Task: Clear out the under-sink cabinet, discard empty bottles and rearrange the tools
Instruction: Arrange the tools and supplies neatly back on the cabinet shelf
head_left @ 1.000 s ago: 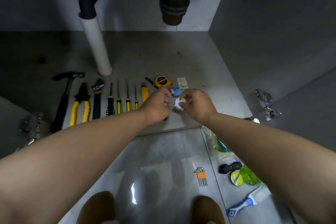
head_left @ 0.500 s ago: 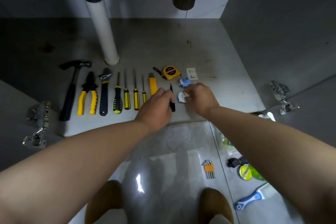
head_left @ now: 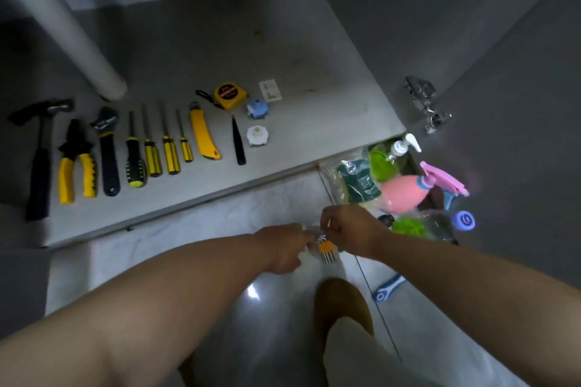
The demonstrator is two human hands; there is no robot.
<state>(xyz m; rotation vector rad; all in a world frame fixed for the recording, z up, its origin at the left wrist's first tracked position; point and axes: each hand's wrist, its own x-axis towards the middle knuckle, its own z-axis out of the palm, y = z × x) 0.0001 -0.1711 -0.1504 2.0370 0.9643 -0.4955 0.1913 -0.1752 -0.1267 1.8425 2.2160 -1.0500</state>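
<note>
View: one wide-angle camera worn on the head, looking forward and steeply down.
Position: over the tiled floor (head_left: 157, 229), just in front of the open cabinet.
Facing: into the cabinet. The cabinet floor (head_left: 283, 50) fills the upper left, with the back wall along the top and the right side wall at upper right.
Tilt: the cabinet floor's front edge runs slantwise, rising toward the right.
Nearness: within arm's reach. Both forearms enter from the bottom corners, and the left hand (head_left: 283, 248) and right hand (head_left: 349, 229) meet at the hex key set (head_left: 327, 250) near centre.
Cropping: the top-left corner cuts off the white pipe (head_left: 72, 38).
</note>
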